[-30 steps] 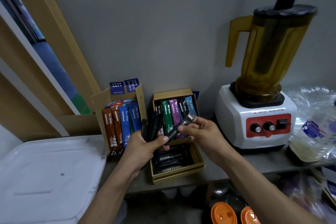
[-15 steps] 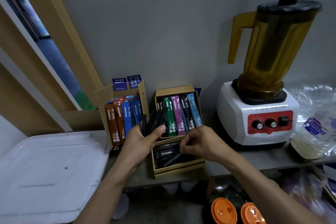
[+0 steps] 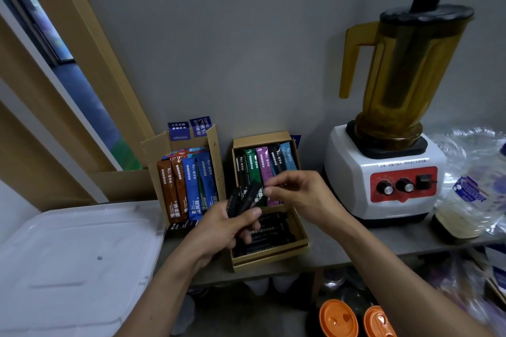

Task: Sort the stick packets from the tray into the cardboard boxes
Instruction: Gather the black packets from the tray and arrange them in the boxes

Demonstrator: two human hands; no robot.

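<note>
Several slim black stick packets (image 3: 245, 200) stand fanned in the left hand (image 3: 219, 230), whose thumb and curled fingers are clamped round their lower ends, while the right hand (image 3: 298, 194) reaches in from the right with thumb and forefinger pinched at the top of the rightmost packet; whether they already grip it firmly is hard to tell. Both hands hover just above the open brown cardboard box on the right (image 3: 269, 260), where more black packets lie flat in the near half and black, green, purple and pale blue ones stand upright in the far half. Just left of it sits a second, taller cardboard box (image 3: 213, 142) holding brown and blue sticks. Farther left lies a white plastic tray lid (image 3: 76, 260); to the right stands a white blender with an amber jug (image 3: 383, 172). The likely risk is that pulling one stick from the loose fan drags its neighbours out, so they spill onto the grey shelf (image 3: 328, 243) or drop among the wrong colours.
</note>
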